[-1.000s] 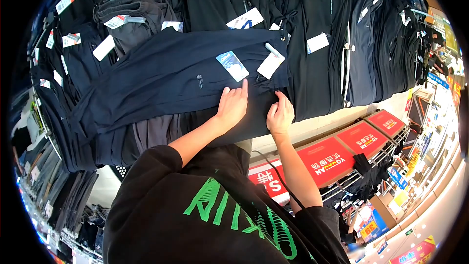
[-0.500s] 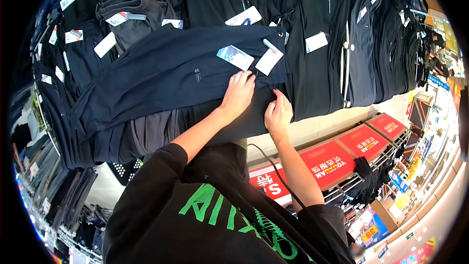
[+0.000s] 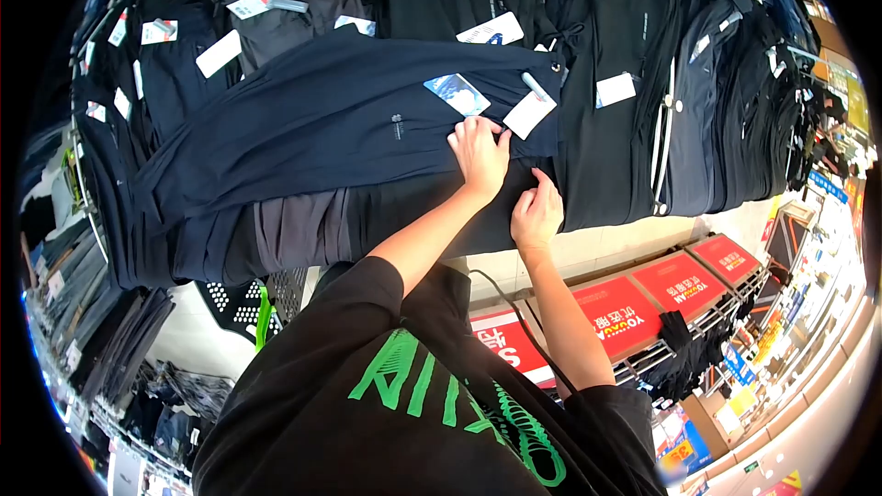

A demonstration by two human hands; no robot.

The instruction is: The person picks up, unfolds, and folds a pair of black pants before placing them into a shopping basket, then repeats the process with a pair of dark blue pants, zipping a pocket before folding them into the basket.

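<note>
Navy trousers (image 3: 303, 119) lie sideways across the rack of folded trousers, with the waist end to the right and a small logo on the cloth. Near the waist are a blue picture tag (image 3: 457, 95) and a white tag (image 3: 530, 116) with a grey clip. My left hand (image 3: 480, 154) is on the trousers just below these tags, its fingers closed on the cloth at the near edge. Beside it, my right hand (image 3: 537, 214) is over black trousers, index finger stretched out and the others loosely bent. Nothing shows in it.
Black trousers (image 3: 606, 156) and grey ones (image 3: 299, 230) hang below and behind, many with tags. A white metal rail (image 3: 663, 147) stands to the right. Red sign boards (image 3: 620, 317) top a lower rack. A dark cable (image 3: 514, 303) runs past my right arm.
The view has shifted, so the rack sits slightly further right and higher in frame. My left hand has moved a little along the trousers toward the white tag. The right hand stays close by.
</note>
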